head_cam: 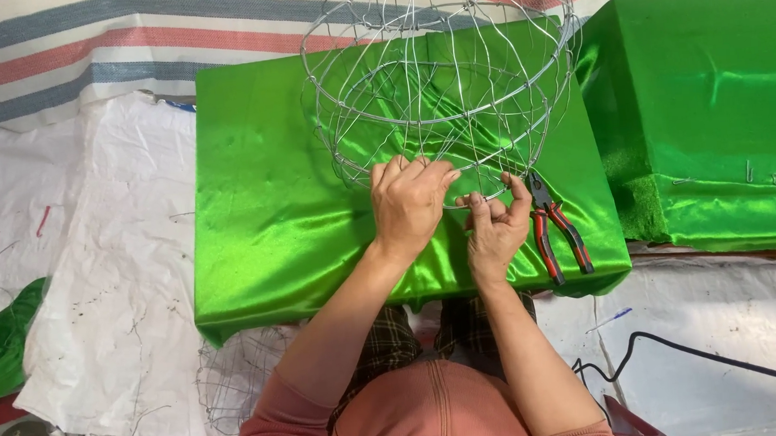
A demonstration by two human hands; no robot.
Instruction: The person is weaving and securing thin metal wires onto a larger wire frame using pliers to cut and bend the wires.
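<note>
the biggest thing in view is the green satin-covered tabletop point(271, 207), a padded block draped in shiny cloth, with a second green block point(713, 108) just beside it at three o'clock. under and around both lies white sheeting point(114, 289), and a striped tarp point(81, 48) runs across at twelve o'clock. standing on the first block is the wire frame point(437, 71), a round cage of thin silver wire hoops and crossing strands (its top runs out of view), sitting at twelve o'clock from both hands with its lowest hoop running roughly nine to three. the left hand point(410, 203) lies palm down over the near rim of that hoop, its grip curled closed on the wire with fingers wrapped over it. the right hand point(495, 229) sits just beside it toward three o'clock, thumb and forefinger pinched on a strand at the same rim; the exact strand is too fine to tell. both hands touch the frame, the left a little further onto it. red-handled pliers point(557, 230) lie on the cloth just at three o'clock of the right hand, jaws pointing to twelve, handles to five, untouched. a black cable point(683, 348) trails across the sheeting at four o'clock.
</note>
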